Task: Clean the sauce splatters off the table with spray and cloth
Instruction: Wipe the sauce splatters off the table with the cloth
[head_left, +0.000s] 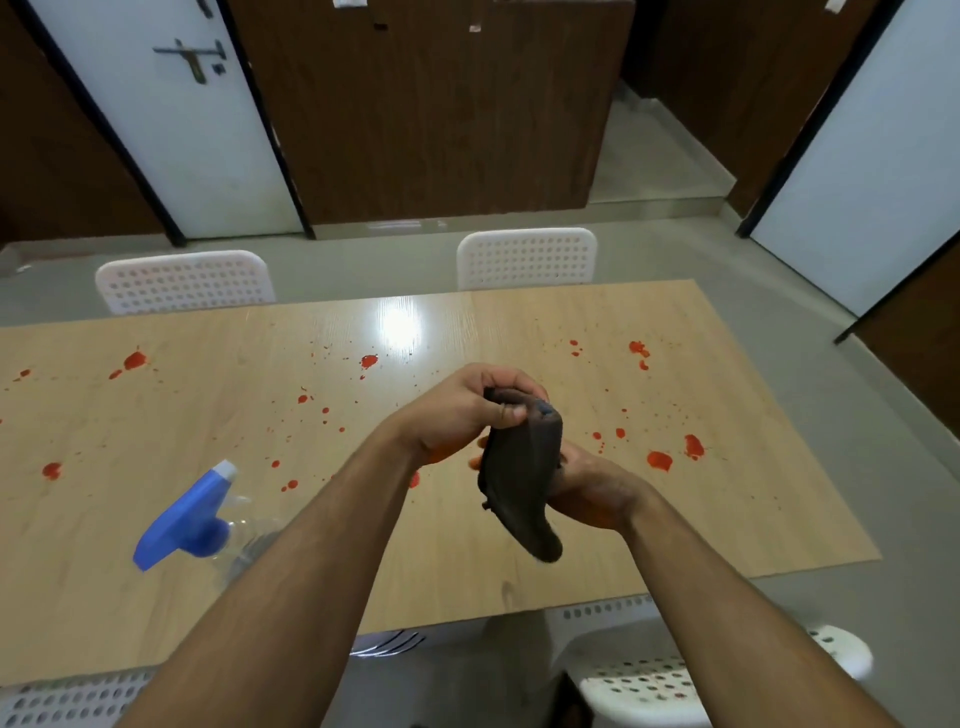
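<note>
Left hand (462, 410) pinches the top of the dark cloth (519, 483), fingers curled; right hand (592, 488) grips its lower side. Both forearms reach forward, hands raised above the table (571, 332). Spray bottle (192, 519) stands left of them. Red sauce splatters (660, 460) dot the tabletop.

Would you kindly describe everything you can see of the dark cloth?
The cloth is dark brown, soft and bunched into a loose fold. It is held above the wooden table, not touching it. The left hand pinches its upper end; the right hand grips its middle from the side. Its lower end hangs free.
</note>
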